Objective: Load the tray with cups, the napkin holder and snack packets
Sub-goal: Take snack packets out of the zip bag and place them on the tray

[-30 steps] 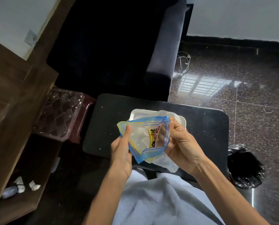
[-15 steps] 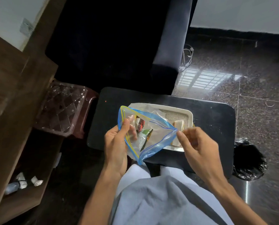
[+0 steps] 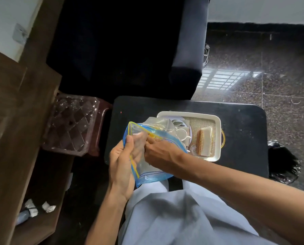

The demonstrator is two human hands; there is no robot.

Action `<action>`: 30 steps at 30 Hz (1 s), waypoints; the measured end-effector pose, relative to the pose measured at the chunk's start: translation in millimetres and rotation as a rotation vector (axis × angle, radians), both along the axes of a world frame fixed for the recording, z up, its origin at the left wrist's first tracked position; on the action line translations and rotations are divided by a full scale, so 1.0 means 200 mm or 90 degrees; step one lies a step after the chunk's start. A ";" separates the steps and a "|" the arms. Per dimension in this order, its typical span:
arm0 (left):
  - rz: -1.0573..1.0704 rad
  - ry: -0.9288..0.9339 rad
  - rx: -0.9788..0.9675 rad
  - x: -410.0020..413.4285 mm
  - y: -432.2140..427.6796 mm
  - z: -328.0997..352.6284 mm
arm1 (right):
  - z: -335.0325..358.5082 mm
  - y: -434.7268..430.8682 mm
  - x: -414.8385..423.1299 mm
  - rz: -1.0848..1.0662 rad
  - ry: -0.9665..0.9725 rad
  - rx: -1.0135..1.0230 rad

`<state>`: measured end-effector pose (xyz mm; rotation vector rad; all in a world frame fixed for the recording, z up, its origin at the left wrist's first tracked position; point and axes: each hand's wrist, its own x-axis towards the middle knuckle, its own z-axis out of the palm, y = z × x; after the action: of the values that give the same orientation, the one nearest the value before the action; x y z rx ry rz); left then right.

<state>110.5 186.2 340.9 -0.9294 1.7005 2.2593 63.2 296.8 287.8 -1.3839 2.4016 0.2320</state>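
Person seated at the black table (image 3: 245, 131), working over the lap. The step in hand looks like the snack part of the load.

Left hand (image 3: 122, 163) grips the near-left edge of a clear zip bag (image 3: 147, 172) with blue and yellow seal strips, thumb on top and fingers curled behind, holding the mouth apart. Right hand (image 3: 160, 151) is pushed into the bag mouth from 3 o'clock. Its fingers are buried in plastic, so I cannot tell whether they are pinching anything. A yellow-orange bit (image 3: 152, 135) shows at the fingertips (likely a snack packet, too blurred to call).

The tray (image 3: 188, 113) sits mid-table, at 2 o'clock from the hands, and the bag overlaps its 9 o'clock end. Already on it: white cups (image 3: 181, 133) at the 9 o'clock side, and the napkin holder (image 3: 201, 142) with a woven face and white napkins toward 3 o'clock. No loose packet is visible on the tray.

So cups and holder look done, snacks pending. The next move calls for a firm pinch on a packet, pulling it clear of the bag mouth while the left hand keeps the bag steady. Then it should go on the bare mat between cups and holder without knocking the cups.
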 end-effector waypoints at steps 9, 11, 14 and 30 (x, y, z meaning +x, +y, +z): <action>-0.026 -0.012 0.036 -0.07 -0.25 0.00 | -0.15 -0.18 -0.03 -0.029 0.176 -0.012; -0.052 -0.006 0.017 -0.07 -0.30 -0.02 | -0.18 -0.21 -0.05 -0.077 0.090 -0.048; -0.091 0.018 -0.040 -0.07 -0.30 -0.02 | -0.18 -0.24 -0.11 -0.117 -0.031 -0.052; -0.080 -0.014 -0.063 -0.11 -0.33 -0.03 | 0.21 0.06 -0.21 -0.275 -0.170 -0.398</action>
<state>88.6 119.5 334.9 -0.8381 1.8223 2.0952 22.0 307.9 329.1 -0.9716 2.5555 -0.8189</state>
